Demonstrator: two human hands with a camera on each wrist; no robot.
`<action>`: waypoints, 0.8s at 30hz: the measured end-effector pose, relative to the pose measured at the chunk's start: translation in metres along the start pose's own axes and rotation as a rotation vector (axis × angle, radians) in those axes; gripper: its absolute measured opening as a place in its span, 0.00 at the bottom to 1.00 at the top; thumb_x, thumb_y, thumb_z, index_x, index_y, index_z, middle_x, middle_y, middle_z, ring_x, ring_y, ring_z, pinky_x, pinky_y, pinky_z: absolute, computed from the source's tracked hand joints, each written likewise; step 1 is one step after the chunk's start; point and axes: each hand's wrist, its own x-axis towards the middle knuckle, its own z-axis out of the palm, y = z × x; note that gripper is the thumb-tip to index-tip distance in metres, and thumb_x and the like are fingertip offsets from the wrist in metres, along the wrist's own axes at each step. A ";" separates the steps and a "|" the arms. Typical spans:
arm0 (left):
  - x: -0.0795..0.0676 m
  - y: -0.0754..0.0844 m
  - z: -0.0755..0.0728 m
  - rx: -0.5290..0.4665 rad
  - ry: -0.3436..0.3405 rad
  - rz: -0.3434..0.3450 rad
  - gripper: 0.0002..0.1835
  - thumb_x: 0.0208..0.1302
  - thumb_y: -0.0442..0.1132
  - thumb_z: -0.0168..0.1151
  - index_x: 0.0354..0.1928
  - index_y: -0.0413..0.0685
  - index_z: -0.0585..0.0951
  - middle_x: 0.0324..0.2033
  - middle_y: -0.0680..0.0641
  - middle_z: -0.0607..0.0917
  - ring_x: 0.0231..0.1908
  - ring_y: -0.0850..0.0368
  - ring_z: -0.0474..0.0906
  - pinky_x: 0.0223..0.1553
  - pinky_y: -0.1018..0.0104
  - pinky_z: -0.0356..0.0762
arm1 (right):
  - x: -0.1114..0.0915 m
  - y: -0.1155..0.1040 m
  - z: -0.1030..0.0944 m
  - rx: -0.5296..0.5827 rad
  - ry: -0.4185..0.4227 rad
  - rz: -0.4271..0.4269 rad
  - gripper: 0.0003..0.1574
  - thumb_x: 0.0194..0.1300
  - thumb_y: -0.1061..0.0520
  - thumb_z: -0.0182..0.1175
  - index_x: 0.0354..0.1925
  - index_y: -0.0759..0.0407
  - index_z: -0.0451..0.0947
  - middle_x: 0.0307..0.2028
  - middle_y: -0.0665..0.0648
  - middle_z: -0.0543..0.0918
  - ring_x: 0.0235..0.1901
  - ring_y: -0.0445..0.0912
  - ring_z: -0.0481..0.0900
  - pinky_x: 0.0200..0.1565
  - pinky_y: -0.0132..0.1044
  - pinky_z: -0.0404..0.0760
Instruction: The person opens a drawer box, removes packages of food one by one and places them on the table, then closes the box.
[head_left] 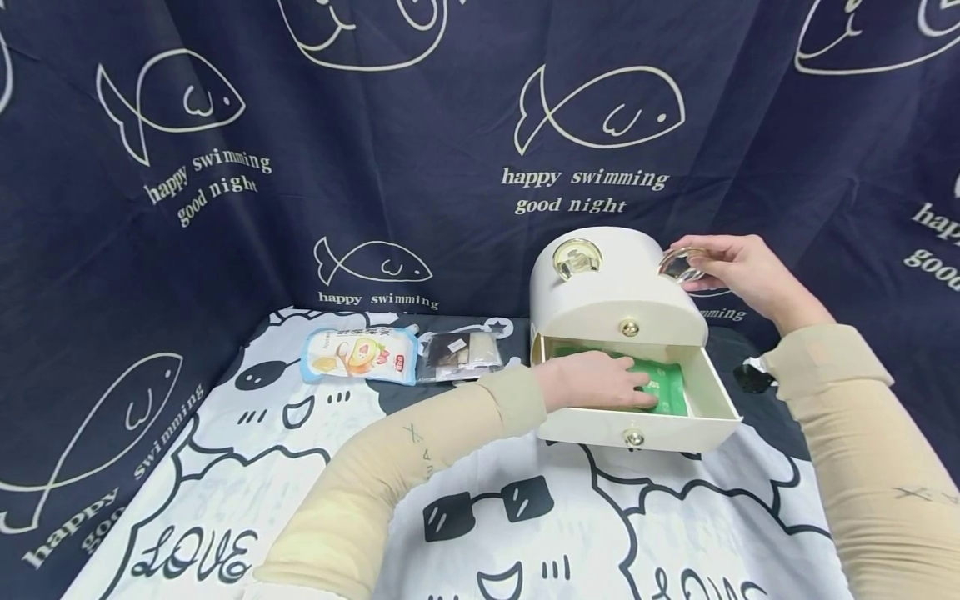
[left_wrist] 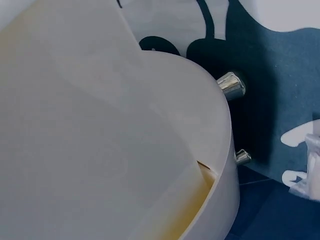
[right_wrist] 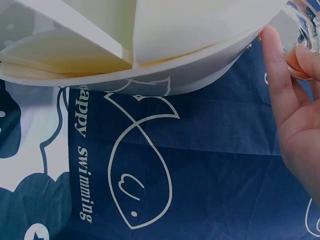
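Observation:
A white drawer box [head_left: 600, 287] with a rounded top stands toward the right of the table in the head view. Its lower drawer [head_left: 712, 387] is pulled out, and a green packet [head_left: 663, 387] lies inside. My left hand [head_left: 600, 381] reaches into that drawer, fingers stretched over the packet and resting on it; the hand partly covers it. At the box's upper right, my right hand [head_left: 731, 260] pinches a shiny gold-rimmed round piece [head_left: 677, 265] between thumb and fingers. The left wrist view shows the box's pale wall [left_wrist: 190, 100] but not the hand.
Left of the box lie a white and blue food pouch [head_left: 360, 354] and a clear packet with dark contents [head_left: 459, 354]. A second round gold piece [head_left: 577, 260] sits on the box's upper left. Gold knobs [head_left: 633, 437] mark the drawer fronts. Dark patterned cloth [head_left: 450, 167] hangs behind.

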 end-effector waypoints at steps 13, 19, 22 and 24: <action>-0.004 -0.005 -0.003 -0.087 -0.007 -0.073 0.23 0.74 0.42 0.38 0.67 0.72 0.62 0.61 0.57 0.68 0.57 0.57 0.68 0.46 0.65 0.75 | 0.000 0.000 0.000 -0.015 0.017 0.019 0.17 0.68 0.68 0.50 0.54 0.70 0.73 0.43 0.45 0.83 0.41 0.38 0.82 0.37 0.37 0.82; -0.007 -0.005 -0.005 -0.087 -0.015 -0.088 0.23 0.74 0.43 0.36 0.68 0.73 0.60 0.62 0.58 0.68 0.59 0.57 0.66 0.48 0.62 0.72 | 0.000 0.000 0.000 -0.006 0.015 0.013 0.17 0.68 0.66 0.51 0.54 0.70 0.73 0.44 0.46 0.83 0.43 0.40 0.82 0.37 0.36 0.82; -0.008 -0.005 -0.007 -0.093 -0.003 -0.090 0.23 0.74 0.43 0.35 0.67 0.72 0.61 0.62 0.58 0.68 0.57 0.57 0.67 0.47 0.62 0.72 | 0.000 0.000 0.000 -0.004 0.022 0.017 0.17 0.68 0.66 0.51 0.54 0.70 0.73 0.44 0.45 0.83 0.42 0.39 0.82 0.37 0.37 0.82; -0.010 -0.006 -0.008 -0.092 0.013 -0.092 0.22 0.74 0.44 0.35 0.66 0.72 0.62 0.60 0.58 0.69 0.55 0.58 0.67 0.46 0.62 0.72 | 0.000 0.000 0.000 -0.005 0.024 0.017 0.17 0.67 0.66 0.51 0.54 0.70 0.73 0.43 0.45 0.83 0.42 0.38 0.82 0.37 0.37 0.82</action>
